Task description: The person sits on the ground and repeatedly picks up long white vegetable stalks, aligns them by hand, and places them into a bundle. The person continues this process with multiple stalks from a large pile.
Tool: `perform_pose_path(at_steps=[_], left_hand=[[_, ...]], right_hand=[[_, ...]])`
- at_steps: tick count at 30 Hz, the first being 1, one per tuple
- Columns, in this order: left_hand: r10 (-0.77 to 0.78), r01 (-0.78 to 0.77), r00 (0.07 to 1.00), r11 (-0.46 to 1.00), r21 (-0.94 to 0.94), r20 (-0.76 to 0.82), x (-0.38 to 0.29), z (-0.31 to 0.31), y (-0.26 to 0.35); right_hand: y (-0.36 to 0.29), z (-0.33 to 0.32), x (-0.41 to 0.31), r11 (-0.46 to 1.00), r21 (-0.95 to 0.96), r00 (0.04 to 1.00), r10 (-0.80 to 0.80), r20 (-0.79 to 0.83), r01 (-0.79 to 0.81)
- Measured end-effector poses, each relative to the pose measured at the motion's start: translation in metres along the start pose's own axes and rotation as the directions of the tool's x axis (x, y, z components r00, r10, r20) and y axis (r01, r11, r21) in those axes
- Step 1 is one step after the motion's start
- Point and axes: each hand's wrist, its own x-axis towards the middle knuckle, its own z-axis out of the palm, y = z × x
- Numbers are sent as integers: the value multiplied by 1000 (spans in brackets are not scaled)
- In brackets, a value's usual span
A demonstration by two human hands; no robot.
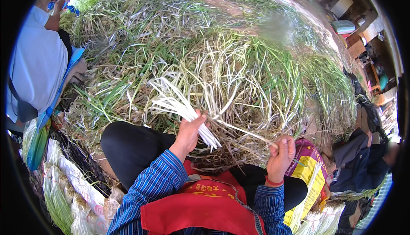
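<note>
A bunch of white stalks (181, 106), likely of a leafy vegetable such as garlic chives, is gripped in my left hand (189, 134) above my lap. My right hand (282, 153), lower and to the right, pinches the end of a pale, limp stalk (245, 133) that stretches across to my left fingertips. A thin green piece sticks out below my right hand. Beyond both hands spreads a heap of loose green, yellow and dry leaves (205, 71). A red apron (201, 212) with yellow writing covers my lap.
Tied bundles of stalks (57, 190) lie at lower left, more bundles (323, 217) at lower right. A purple and yellow printed sack (309, 167) lies by my right knee. One person (38, 62) sits at the left; another person in dark clothes (362, 161) is at the right edge.
</note>
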Motion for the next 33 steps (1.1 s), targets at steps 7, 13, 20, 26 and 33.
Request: perform_pose_path(at_steps=[7, 13, 20, 26, 33], left_hand=[[224, -203, 953, 972, 118, -205, 5, -11, 12], [-194, 106, 971, 871, 480, 138, -19, -10, 10], [-35, -216, 964, 472, 855, 263, -51, -9, 44], [-41, 17, 968, 995, 99, 249, -56, 4, 38], [46, -47, 991, 999, 5, 123, -52, -6, 37]], right_hand=[[-72, -51, 45, 924, 332, 893, -21, -449, 188], [-65, -50, 39, 993, 55, 955, -87, -282, 107], [15, -5, -2, 945, 197, 957, 282, -74, -263], [24, 24, -31, 972, -217, 958, 147, 245, -94], [28, 44, -49, 696, -550, 790, -41, 612, 462]])
